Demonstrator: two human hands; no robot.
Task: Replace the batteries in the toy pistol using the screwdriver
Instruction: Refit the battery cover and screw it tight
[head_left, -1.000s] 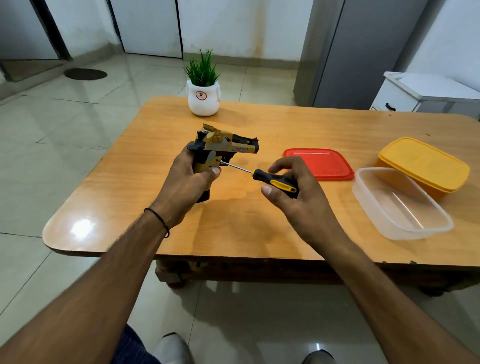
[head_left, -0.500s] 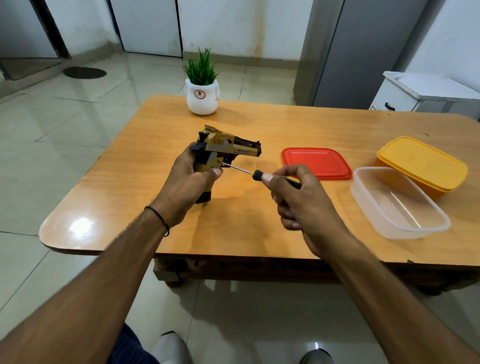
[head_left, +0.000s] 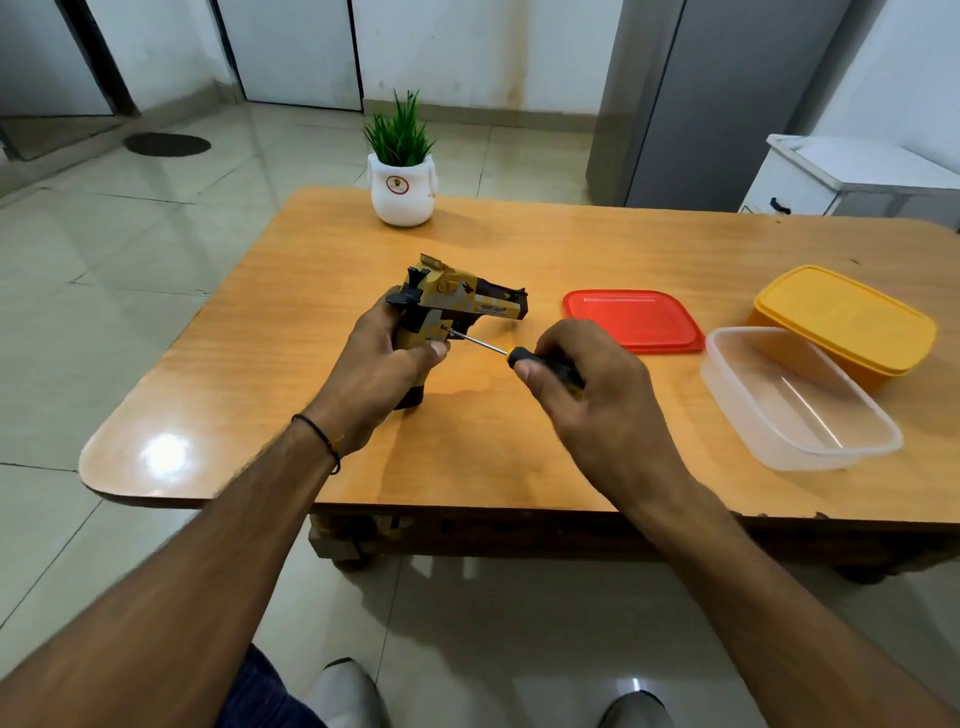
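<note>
The toy pistol is grasped by the left hand above the table, barrel pointing right. The screwdriver is gripped by the curled fingers of the right hand, and its tip is placed against the pistol's grip.

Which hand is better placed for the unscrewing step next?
Right. The right hand grips the screwdriver, whose tip sits against the grip of the toy pistol. The left hand is wrapped round that grip, steadying it, so it is occupied.
</note>
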